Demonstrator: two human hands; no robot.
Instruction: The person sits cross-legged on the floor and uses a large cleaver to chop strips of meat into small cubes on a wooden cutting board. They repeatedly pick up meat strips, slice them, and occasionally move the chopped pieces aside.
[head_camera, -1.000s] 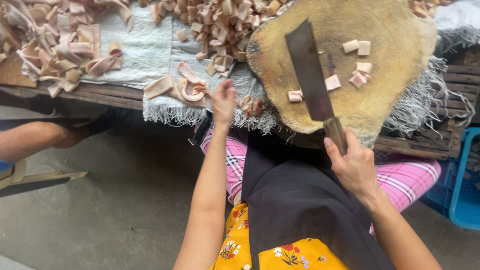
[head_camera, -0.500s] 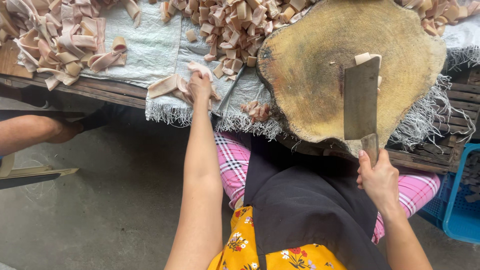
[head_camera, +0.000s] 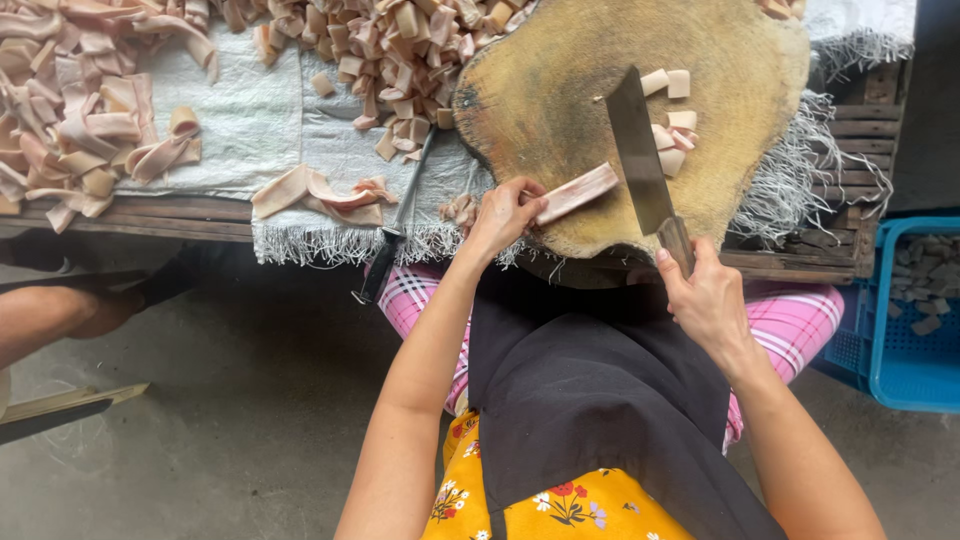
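Round wooden block (head_camera: 560, 90), pale pink strip (head_camera: 577, 193)

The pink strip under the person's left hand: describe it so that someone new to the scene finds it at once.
Find the round wooden chopping block. At its near edge the left hand pins a long pale pink strip against the cleaver. Unlike the small cut cubes beyond the blade, it is one uncut length.

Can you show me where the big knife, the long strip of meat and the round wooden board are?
cleaver (head_camera: 636, 145), head view, middle of the flat blade.
meat strip (head_camera: 578, 192), head view, middle of the strip.
round wooden chopping block (head_camera: 545, 90), head view, bare top left of the blade.
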